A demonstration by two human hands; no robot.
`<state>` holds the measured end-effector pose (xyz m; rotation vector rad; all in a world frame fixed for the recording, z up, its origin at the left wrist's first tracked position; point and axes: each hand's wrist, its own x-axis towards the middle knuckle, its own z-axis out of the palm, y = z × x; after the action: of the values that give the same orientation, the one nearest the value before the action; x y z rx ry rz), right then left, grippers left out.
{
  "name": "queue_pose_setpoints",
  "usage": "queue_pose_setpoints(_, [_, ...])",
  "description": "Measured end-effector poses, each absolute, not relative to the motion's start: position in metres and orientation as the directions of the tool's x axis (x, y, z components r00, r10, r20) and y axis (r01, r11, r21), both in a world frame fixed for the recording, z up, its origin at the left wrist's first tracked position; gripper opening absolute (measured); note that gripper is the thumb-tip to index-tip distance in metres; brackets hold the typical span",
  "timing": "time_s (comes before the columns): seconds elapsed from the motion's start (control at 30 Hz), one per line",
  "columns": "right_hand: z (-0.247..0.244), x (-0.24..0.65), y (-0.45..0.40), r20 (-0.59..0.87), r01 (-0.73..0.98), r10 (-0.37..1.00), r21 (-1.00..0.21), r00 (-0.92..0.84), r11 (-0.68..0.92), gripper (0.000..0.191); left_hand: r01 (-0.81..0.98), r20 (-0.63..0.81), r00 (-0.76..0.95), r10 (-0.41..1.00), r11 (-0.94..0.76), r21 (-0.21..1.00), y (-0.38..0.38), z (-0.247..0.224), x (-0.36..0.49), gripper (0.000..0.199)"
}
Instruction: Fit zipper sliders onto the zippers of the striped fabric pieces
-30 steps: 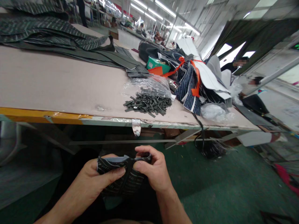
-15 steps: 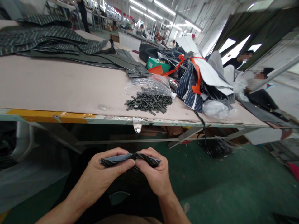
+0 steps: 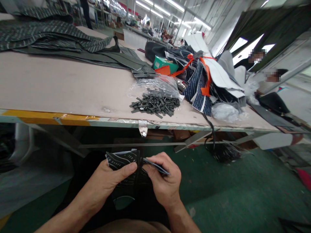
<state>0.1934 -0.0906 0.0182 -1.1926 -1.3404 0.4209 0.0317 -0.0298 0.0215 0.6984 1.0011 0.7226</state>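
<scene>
Between my hands, over my lap, is a dark patterned fabric piece [image 3: 122, 159] with pale lettering and a light edge on its back. My left hand [image 3: 109, 178] is closed on its left part, the thumb lying flat across the printed face. My right hand [image 3: 165, 178] pinches the right part, which is folded and turned edge-on, so a bluish lining shows. A dark band runs down the piece between the two hands. Its lower part merges with my dark clothing.
Ahead stands a worktable [image 3: 60, 87] with a pile of small dark tabs [image 3: 155, 105] beside a clear plastic bag [image 3: 157, 85]. Striped fabric [image 3: 55, 35] lies at left. A green box [image 3: 165, 64], an orange strap [image 3: 206, 77] and navy patterned pieces [image 3: 201, 94] sit right of centre.
The fabric piece has tilted, so its printed left face now shows instead of a narrow edge. My right hand has turned its part edge-on and shifted slightly right.
</scene>
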Motion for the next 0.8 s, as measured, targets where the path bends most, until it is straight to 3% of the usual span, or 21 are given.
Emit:
queue_pose_setpoints(0.07, [0.016, 0.196, -0.086, 0.364, 0.196, 0.890, -0.927, 0.274, 0.319, 0.013, -0.197, -0.438, 0.360, 0.824, 0.526, 0.827, -0.032, 0.019, 0.030, 0.038])
queue_pose_setpoints(0.17, [0.013, 0.198, -0.083, 0.258, -0.039, 0.949, -0.962, 0.179, 0.269, 0.007, -0.211, -0.506, 0.363, 0.783, 0.598, 0.773, -0.030, 0.021, 0.031, 0.040])
queue_pose_setpoints(0.27, [0.013, 0.195, -0.081, 0.102, -0.367, 0.974, -0.914, 0.202, 0.172, 0.007, -0.255, -0.579, 0.368, 0.728, 0.677, 0.690, -0.024, 0.029, 0.033, 0.045])
queue_pose_setpoints(0.37, [0.018, 0.192, -0.073, -0.075, -0.572, 0.960, -0.814, 0.271, 0.098, 0.026, -0.301, -0.552, 0.352, 0.756, 0.650, 0.698, -0.018, 0.039, 0.037, 0.044])
queue_pose_setpoints(0.47, [0.024, 0.195, -0.062, -0.133, -0.576, 0.941, -0.814, 0.310, 0.074, 0.035, -0.312, -0.519, 0.320, 0.793, 0.605, 0.732, -0.014, 0.048, 0.042, 0.042])
queue_pose_setpoints(0.8, [0.025, 0.201, -0.044, -0.157, -0.517, 0.934, -0.855, 0.320, 0.034, 0.036, -0.358, -0.550, 0.211, 0.808, 0.588, 0.726, -0.013, 0.048, 0.050, 0.039])
